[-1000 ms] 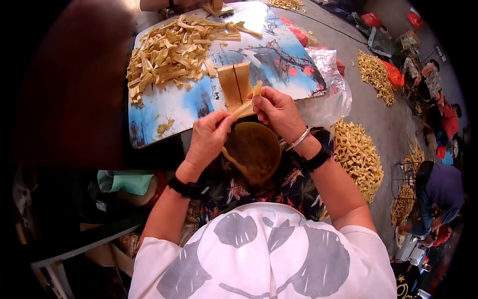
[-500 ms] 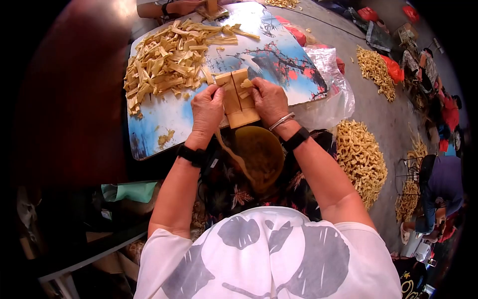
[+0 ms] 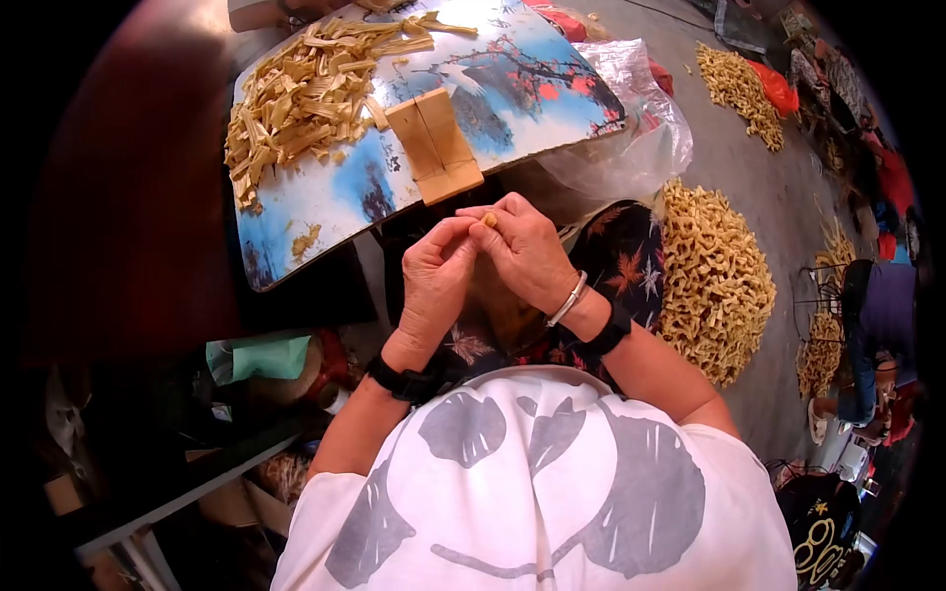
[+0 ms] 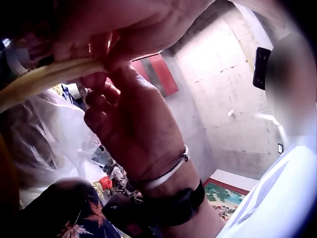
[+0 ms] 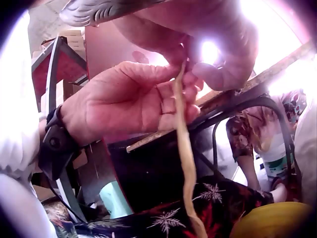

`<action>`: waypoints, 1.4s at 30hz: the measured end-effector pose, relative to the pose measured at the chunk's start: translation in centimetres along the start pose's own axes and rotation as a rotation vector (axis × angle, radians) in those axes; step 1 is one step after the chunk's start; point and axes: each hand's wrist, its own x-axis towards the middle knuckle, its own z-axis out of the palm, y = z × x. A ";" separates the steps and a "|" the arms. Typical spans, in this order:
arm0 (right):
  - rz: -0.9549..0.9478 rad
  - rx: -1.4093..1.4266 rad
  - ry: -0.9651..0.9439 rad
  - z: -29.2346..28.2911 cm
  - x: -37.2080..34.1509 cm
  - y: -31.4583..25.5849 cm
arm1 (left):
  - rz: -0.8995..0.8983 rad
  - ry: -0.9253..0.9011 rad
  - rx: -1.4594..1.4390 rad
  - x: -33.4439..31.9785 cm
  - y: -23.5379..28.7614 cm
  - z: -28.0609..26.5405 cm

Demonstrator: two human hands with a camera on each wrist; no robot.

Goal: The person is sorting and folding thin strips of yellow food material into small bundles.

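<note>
In front of the lap my left hand (image 3: pixel 437 281) and right hand (image 3: pixel 527 251) meet, fingertips together. Both pinch a pale yellow, flat, pliable strip (image 5: pixel 184 153), whose long tail hangs down in the right wrist view. A small yellow end (image 3: pixel 490 221) of it pokes out between the fingers in the head view; the rest there is hidden by the hands. Just beyond them, at the table's near edge, stands a wooden block stand (image 3: pixel 434 148) with a slit down its upright board. Below the hands is a yellow bowl (image 5: pixel 272 221), largely covered in the head view.
A heap of similar strips (image 3: pixel 315 94) lies on the painted tabletop (image 3: pixel 365 212). Clear plastic sheeting (image 3: pixel 631 148) hangs by the table's right side. On the floor to the right is a big pile of knotted yellow pieces (image 3: pixel 714 286), with another pile (image 3: pixel 739 94) farther off.
Both hands were apart holding the strip, then went to either side of the wooden stand. Now they have come back toward the body and closed together around the strip.
</note>
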 end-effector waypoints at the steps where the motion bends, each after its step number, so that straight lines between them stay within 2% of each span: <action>1: 0.010 0.053 0.043 0.2 -0.3 0.1 | -0.096 0.019 0.033 -0.5 -0.7 -0.2; 3: 0.019 0.075 0.091 0.0 -1.0 0.1 | -0.283 0.061 0.101 -1.4 -1.7 -1.3; 6: -0.057 0.052 0.032 -0.4 -2.8 -0.5 | -0.887 -0.149 -0.476 -2.9 -2.2 -2.5; 7: -0.070 0.073 -0.026 -0.5 -3.7 -1.1 | -0.922 -0.157 -0.697 -3.3 -3.0 -2.1; 8: -0.107 0.021 -0.046 0.0 -5.0 -0.8 | -0.890 -0.103 -0.660 -3.5 -3.4 -1.5; 10: -0.142 0.091 -0.129 0.2 -7.1 -1.0 | -0.827 -0.003 -0.585 -3.3 -2.6 0.0; 11: -0.102 0.113 -0.131 0.1 -7.7 -1.0 | -0.792 -0.081 -0.520 -3.1 -2.7 -0.1; 13: -0.027 0.153 -0.129 -0.5 -8.5 -0.9 | -0.668 -0.210 -0.179 -2.9 -2.8 0.1; 14: -0.096 0.068 -0.065 -0.8 -8.4 -0.6 | -0.599 -0.272 -0.008 -2.8 -2.8 0.2; 17: -0.309 -0.145 0.135 -0.6 -7.4 2.1 | -0.009 -0.492 0.762 -2.4 -2.7 0.0; 18: -0.118 0.006 0.100 -0.5 -7.6 1.7 | 0.205 -0.550 1.007 -2.4 -2.5 0.1; 20: 0.259 0.310 0.025 -0.5 -7.8 0.7 | 0.236 -0.491 1.159 -2.8 -0.2 0.8; 22: 0.581 0.568 0.038 0.1 -7.7 1.8 | 0.263 -0.395 1.309 -3.0 1.4 1.4; 24: 0.860 0.807 0.078 0.4 -7.3 2.1 | 0.336 -0.277 1.237 -3.0 1.6 1.8; 27: 0.883 0.660 -0.034 0.9 -6.8 2.8 | 0.405 -0.166 1.088 -3.0 0.4 2.1; 30: 0.611 0.499 0.052 1.9 -6.9 3.6 | 0.384 -0.118 1.000 -2.8 -0.4 2.4; 33: 0.536 0.537 0.007 1.6 -7.1 2.8 | 0.343 -0.089 0.983 -2.6 -0.7 2.3; 36: 0.311 0.285 0.033 1.4 -7.4 3.3 | 0.304 -0.122 0.872 -2.4 -1.1 2.0; 39: 0.633 0.706 -0.103 0.6 -7.1 3.6 | 0.257 -0.176 0.728 -2.6 -1.3 1.7; 42: 0.833 1.372 -0.231 -0.7 -6.6 2.7 | 0.265 -0.131 0.706 -2.7 -1.6 1.7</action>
